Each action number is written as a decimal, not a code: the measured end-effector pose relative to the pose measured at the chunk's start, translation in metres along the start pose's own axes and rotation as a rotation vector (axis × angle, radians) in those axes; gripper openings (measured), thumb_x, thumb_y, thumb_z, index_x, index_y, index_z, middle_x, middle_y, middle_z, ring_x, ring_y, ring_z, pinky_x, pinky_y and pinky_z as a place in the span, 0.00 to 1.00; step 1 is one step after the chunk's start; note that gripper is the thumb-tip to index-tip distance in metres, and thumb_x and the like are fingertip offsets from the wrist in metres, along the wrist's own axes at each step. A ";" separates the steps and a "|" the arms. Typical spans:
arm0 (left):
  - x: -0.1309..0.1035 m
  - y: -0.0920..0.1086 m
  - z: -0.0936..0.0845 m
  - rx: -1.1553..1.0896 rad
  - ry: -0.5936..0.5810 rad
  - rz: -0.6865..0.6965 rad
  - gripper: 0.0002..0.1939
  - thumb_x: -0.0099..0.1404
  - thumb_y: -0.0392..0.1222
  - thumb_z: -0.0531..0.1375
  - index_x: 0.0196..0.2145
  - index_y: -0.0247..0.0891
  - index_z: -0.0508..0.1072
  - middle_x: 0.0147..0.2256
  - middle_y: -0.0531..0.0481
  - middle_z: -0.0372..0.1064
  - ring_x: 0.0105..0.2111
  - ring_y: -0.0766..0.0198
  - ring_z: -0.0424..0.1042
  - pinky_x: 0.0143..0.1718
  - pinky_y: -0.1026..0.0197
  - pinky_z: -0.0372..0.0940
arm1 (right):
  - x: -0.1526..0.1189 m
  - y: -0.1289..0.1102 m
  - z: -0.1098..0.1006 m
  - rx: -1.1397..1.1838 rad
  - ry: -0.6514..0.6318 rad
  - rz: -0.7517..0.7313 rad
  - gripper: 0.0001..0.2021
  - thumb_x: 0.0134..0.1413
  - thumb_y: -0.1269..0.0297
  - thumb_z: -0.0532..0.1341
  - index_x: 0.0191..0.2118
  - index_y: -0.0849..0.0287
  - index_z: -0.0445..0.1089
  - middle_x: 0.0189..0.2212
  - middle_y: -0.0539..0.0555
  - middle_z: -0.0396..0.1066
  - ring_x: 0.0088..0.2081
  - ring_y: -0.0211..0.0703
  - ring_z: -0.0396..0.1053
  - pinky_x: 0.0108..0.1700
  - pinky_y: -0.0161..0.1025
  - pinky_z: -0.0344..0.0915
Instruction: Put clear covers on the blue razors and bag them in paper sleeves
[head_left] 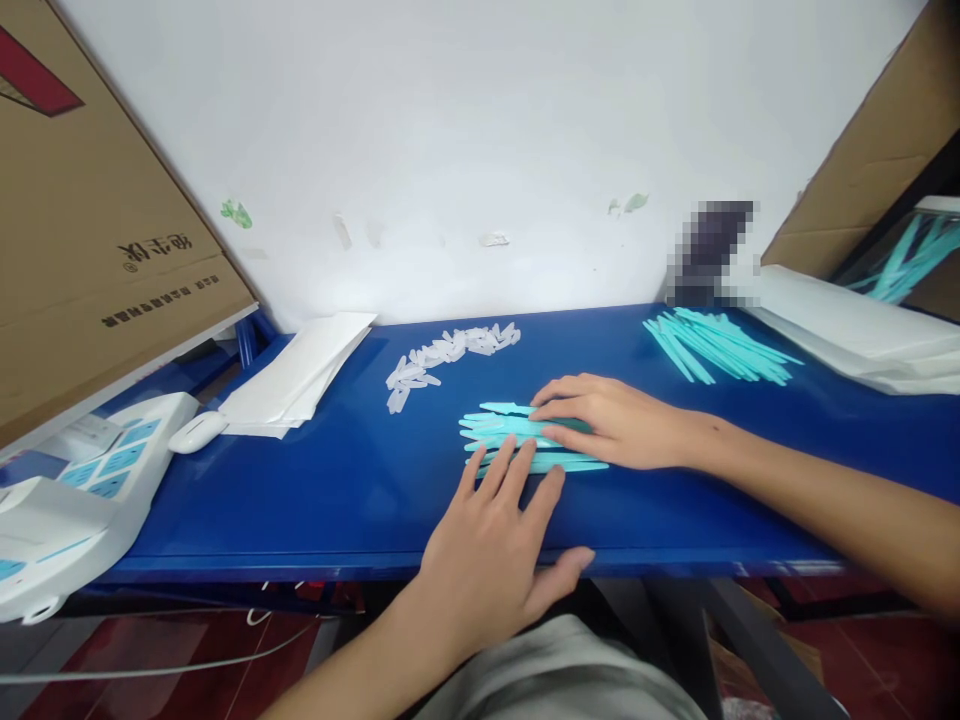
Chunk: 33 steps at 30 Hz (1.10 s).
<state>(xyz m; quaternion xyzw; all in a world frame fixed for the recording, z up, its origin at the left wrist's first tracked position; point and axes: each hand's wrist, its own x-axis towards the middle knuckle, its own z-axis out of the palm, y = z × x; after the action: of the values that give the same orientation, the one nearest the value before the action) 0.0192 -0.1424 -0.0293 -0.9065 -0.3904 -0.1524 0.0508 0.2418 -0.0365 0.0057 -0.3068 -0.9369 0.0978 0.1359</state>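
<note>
Several thin turquoise sticks [495, 426] lie side by side at the middle of the blue table, pointing roughly left to right. My left hand [495, 545] is open, its fingertips resting on the near edge of these sticks and its thumb apart. From the right, my right hand [607, 420] lies over their right part, fingers spread and touching them. A second, looser pile of turquoise sticks [720, 345] is at the back right. Small translucent white pieces [450, 348] form a curved heap behind and left of my hands.
White paper bags [289, 375] lie at the left, beside a white device [124, 480] with blue labels. Cardboard boxes stand left [112, 220] and right [862, 150]. White sheets [862, 325] lie at the right. The table's front edge [300, 567] is near my body.
</note>
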 end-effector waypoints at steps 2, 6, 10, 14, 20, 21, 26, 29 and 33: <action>-0.001 0.000 -0.003 -0.028 0.001 -0.002 0.33 0.74 0.62 0.51 0.66 0.36 0.63 0.69 0.31 0.53 0.69 0.37 0.51 0.63 0.33 0.58 | 0.000 0.003 0.001 0.011 0.029 0.010 0.21 0.70 0.54 0.51 0.53 0.58 0.76 0.52 0.62 0.74 0.50 0.55 0.72 0.52 0.51 0.65; 0.006 -0.015 -0.026 -0.217 0.061 -0.018 0.27 0.75 0.56 0.51 0.66 0.41 0.63 0.66 0.38 0.60 0.64 0.48 0.62 0.60 0.45 0.63 | 0.002 0.007 0.003 0.068 0.038 0.012 0.19 0.69 0.58 0.51 0.53 0.60 0.75 0.49 0.62 0.75 0.49 0.52 0.72 0.48 0.47 0.66; 0.041 -0.063 -0.060 -0.247 0.138 -0.142 0.20 0.76 0.51 0.49 0.53 0.41 0.75 0.35 0.50 0.78 0.35 0.59 0.74 0.49 0.51 0.64 | 0.004 0.007 0.001 0.044 0.058 0.056 0.18 0.69 0.58 0.51 0.50 0.60 0.75 0.42 0.59 0.76 0.42 0.49 0.72 0.47 0.48 0.61; 0.086 -0.132 -0.066 -0.079 0.264 -0.337 0.21 0.72 0.52 0.52 0.37 0.36 0.80 0.20 0.52 0.68 0.23 0.61 0.67 0.35 0.57 0.61 | 0.005 0.004 -0.002 -0.043 0.090 0.223 0.20 0.67 0.50 0.53 0.42 0.58 0.76 0.21 0.50 0.69 0.27 0.44 0.66 0.47 0.50 0.57; 0.084 -0.206 -0.033 0.109 0.053 -0.251 0.21 0.71 0.47 0.49 0.39 0.35 0.80 0.34 0.43 0.75 0.36 0.55 0.71 0.40 0.57 0.61 | 0.005 0.010 -0.003 0.005 0.094 0.282 0.21 0.64 0.48 0.55 0.41 0.60 0.77 0.17 0.49 0.65 0.22 0.43 0.63 0.34 0.42 0.59; 0.078 -0.211 -0.032 0.115 0.038 -0.206 0.21 0.71 0.47 0.49 0.40 0.35 0.80 0.36 0.42 0.74 0.39 0.54 0.71 0.43 0.56 0.62 | 0.004 0.011 -0.003 0.026 0.087 0.287 0.22 0.64 0.47 0.55 0.42 0.60 0.78 0.17 0.48 0.65 0.21 0.42 0.63 0.31 0.41 0.58; 0.061 -0.208 -0.043 0.049 0.005 -0.117 0.21 0.69 0.51 0.54 0.45 0.36 0.81 0.44 0.41 0.71 0.47 0.51 0.68 0.51 0.52 0.62 | 0.004 0.014 0.000 0.085 0.068 0.282 0.22 0.63 0.47 0.56 0.42 0.60 0.79 0.23 0.52 0.71 0.23 0.42 0.66 0.27 0.40 0.60; 0.064 -0.203 -0.045 0.040 -0.090 -0.091 0.18 0.67 0.53 0.58 0.43 0.40 0.83 0.45 0.42 0.70 0.48 0.50 0.67 0.51 0.50 0.60 | 0.006 0.014 0.003 0.056 0.108 0.229 0.20 0.63 0.50 0.57 0.40 0.60 0.80 0.32 0.57 0.74 0.30 0.44 0.70 0.33 0.41 0.64; 0.068 -0.198 -0.041 0.076 -0.195 -0.101 0.16 0.68 0.49 0.57 0.42 0.42 0.83 0.45 0.42 0.71 0.48 0.49 0.65 0.50 0.49 0.58 | 0.009 0.016 0.005 0.057 0.138 0.229 0.18 0.63 0.53 0.57 0.39 0.60 0.80 0.36 0.58 0.73 0.31 0.44 0.70 0.34 0.41 0.64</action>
<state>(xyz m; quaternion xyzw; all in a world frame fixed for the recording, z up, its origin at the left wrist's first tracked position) -0.0895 0.0324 0.0258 -0.8937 -0.4440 -0.0507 0.0393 0.2415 -0.0188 -0.0018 -0.4137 -0.8811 0.1177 0.1968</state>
